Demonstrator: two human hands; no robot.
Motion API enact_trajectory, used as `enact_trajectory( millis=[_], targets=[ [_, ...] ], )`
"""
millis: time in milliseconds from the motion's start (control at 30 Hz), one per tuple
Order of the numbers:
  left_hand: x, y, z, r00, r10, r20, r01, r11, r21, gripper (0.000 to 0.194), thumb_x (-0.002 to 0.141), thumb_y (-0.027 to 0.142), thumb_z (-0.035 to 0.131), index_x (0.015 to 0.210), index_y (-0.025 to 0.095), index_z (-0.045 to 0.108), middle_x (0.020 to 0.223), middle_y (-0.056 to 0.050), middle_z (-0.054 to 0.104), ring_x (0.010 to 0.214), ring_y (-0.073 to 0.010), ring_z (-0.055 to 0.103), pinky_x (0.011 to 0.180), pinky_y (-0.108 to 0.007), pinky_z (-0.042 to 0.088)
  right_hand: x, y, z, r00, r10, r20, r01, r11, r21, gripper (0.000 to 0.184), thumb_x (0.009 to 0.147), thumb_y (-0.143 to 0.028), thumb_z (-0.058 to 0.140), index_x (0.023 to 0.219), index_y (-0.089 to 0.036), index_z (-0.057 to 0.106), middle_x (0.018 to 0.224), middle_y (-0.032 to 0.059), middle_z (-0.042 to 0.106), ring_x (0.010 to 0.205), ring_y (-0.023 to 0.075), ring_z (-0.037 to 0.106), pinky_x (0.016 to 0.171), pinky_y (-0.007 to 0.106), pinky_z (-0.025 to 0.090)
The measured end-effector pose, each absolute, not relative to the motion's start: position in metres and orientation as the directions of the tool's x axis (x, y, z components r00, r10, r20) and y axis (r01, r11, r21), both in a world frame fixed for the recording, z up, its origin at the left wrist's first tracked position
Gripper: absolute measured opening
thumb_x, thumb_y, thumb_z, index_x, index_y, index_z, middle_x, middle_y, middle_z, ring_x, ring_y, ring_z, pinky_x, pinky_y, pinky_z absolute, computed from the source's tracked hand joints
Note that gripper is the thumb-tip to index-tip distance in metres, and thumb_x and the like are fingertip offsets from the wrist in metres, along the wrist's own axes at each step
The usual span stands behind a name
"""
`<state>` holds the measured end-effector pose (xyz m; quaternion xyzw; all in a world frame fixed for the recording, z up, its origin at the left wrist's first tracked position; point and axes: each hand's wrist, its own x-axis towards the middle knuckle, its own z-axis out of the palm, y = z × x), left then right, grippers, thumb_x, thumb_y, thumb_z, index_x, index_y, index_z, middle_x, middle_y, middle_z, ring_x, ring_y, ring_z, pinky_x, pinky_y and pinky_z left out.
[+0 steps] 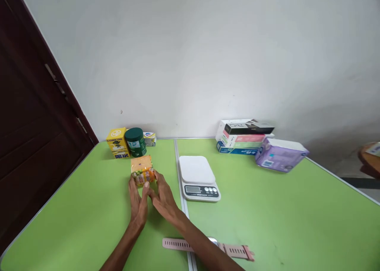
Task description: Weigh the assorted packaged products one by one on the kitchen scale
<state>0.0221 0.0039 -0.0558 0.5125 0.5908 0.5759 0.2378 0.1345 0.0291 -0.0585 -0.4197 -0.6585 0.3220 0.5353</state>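
An orange plastic-wrapped packet (142, 170) with printed fruit stands on the left half of the green table. My left hand (138, 201) is against its left and near side, fingers curved along it and thumb at the front. On the right side my right hand (164, 196) presses its fingers to the packet, so it is held between both hands. Just behind the packet are a dark green canister (135, 141) and a yellow box (118, 143). To the right of my hands lies a white kitchen scale (198, 178).
A pink-strapped watch (236, 250) lies under my right forearm near the front. At the back right are stacked boxes (245, 138) and a purple tissue pack (279, 156). A small box (150, 139) sits behind the canister. A metal strip (180, 176) divides the table.
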Motion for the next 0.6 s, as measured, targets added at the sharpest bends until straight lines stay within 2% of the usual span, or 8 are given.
enact_trajectory(
  millis=[133, 300, 500, 600],
  targets=[
    [0.073, -0.003, -0.028, -0.252, 0.909, 0.331, 0.254, -0.268, 0.929, 0.069, 0.099, 0.060, 0.054, 0.155, 0.023, 0.039, 0.154, -0.015, 0.048, 0.150, -0.0316, 0.042, 0.125, -0.049, 0.034, 0.186, 0.025, -0.042, 0.003, 0.851, 0.526, 0.267, 0.506, -0.820, 0.064, 0.093, -0.028, 0.059, 0.155, -0.026, 0.045, 0.147, 0.0131, 0.061, 0.135, 0.0317, 0.060, 0.113, 0.052, 0.052],
    [0.132, 0.006, -0.012, -0.118, 0.926, 0.359, 0.168, -0.337, 0.926, 0.066, 0.100, 0.058, 0.054, 0.154, 0.023, 0.040, 0.151, -0.015, 0.049, 0.147, -0.0314, 0.044, 0.125, -0.050, 0.035, 0.248, 0.024, -0.032, 0.119, 0.842, 0.527, 0.428, 0.435, -0.792, 0.061, 0.097, -0.039, 0.056, 0.155, -0.022, 0.045, 0.150, 0.0170, 0.058, 0.140, 0.0341, 0.057, 0.119, 0.061, 0.046],
    [0.180, 0.012, -0.016, 0.032, 0.956, 0.291, 0.139, -0.293, 0.946, 0.067, 0.100, 0.060, 0.053, 0.154, 0.022, 0.041, 0.148, -0.016, 0.049, 0.142, -0.0302, 0.050, 0.122, -0.048, 0.039, 0.296, 0.018, -0.041, 0.247, 0.853, 0.459, 0.466, 0.311, -0.828, 0.059, 0.096, -0.039, 0.054, 0.151, -0.019, 0.049, 0.145, 0.0189, 0.062, 0.131, 0.0345, 0.064, 0.111, 0.059, 0.053],
    [0.189, 0.013, -0.021, 0.047, 0.967, 0.249, 0.158, -0.254, 0.954, 0.073, 0.099, 0.061, 0.053, 0.158, 0.022, 0.036, 0.154, -0.017, 0.044, 0.148, -0.0310, 0.045, 0.125, -0.048, 0.036, 0.305, 0.018, -0.046, 0.258, 0.852, 0.456, 0.465, 0.304, -0.832, 0.058, 0.095, -0.037, 0.053, 0.149, -0.018, 0.050, 0.140, 0.0184, 0.065, 0.127, 0.0332, 0.066, 0.109, 0.057, 0.055]
  ],
)
